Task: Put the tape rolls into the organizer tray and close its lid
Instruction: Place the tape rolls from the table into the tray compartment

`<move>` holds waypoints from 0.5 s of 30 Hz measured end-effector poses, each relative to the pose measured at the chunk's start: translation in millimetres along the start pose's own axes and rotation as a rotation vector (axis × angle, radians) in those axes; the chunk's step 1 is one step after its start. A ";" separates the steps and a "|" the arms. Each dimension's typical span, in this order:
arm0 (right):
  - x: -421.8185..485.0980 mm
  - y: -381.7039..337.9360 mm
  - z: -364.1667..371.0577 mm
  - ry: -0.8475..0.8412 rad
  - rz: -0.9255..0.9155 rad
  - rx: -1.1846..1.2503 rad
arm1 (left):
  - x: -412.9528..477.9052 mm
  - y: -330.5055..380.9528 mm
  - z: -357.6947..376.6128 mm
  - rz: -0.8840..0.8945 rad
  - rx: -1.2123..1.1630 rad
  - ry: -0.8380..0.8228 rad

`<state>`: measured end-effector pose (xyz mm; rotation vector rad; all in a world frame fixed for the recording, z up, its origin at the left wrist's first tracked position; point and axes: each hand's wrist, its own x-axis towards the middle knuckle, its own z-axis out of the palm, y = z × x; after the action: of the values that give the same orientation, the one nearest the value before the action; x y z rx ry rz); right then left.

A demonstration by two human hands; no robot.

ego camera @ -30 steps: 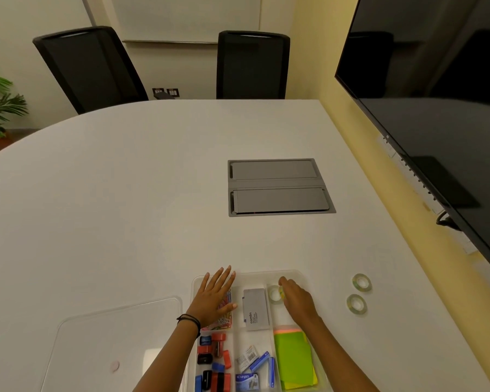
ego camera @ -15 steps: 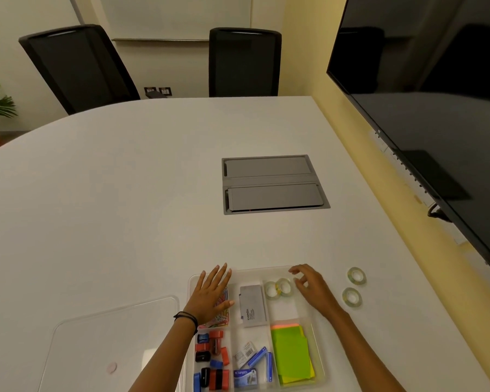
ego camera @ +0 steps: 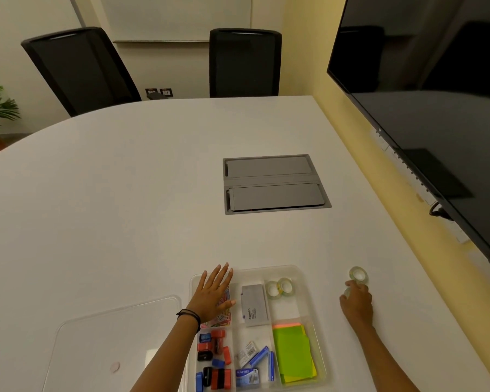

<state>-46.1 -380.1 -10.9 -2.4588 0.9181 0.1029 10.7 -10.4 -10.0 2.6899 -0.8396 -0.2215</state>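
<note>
Right of tray [ego camera: 301,271], right hand [ego camera: 356,302] half-curled over near roll [ego camera: 348,291], grasp unconfirmed; risks knocking far roll [ego camera: 358,273] away.

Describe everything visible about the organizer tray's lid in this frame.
The lid is a clear plastic sheet with rounded corners and a raised rim, lying flat on the white table left of the organizer tray, off the tray. A small round pinkish spot shows near its lower middle. The left forearm crosses its right edge; neither hand holds it.
</note>
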 end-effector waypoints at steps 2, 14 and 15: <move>-1.8 2.6 3.1 -0.005 -0.016 -0.020 | -0.8 2.0 -3.8 0.004 0.003 -0.012; -15.8 6.4 7.2 0.024 -0.046 -0.073 | -1.0 9.5 -18.2 -0.041 0.086 -0.004; -16.8 7.2 7.2 0.028 -0.045 -0.076 | -0.9 10.1 -19.3 -0.056 0.103 0.013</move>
<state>-62.8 -371.3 -16.2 -2.5557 0.8851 0.0891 9.2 -12.9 11.6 2.8102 -0.7939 -0.1783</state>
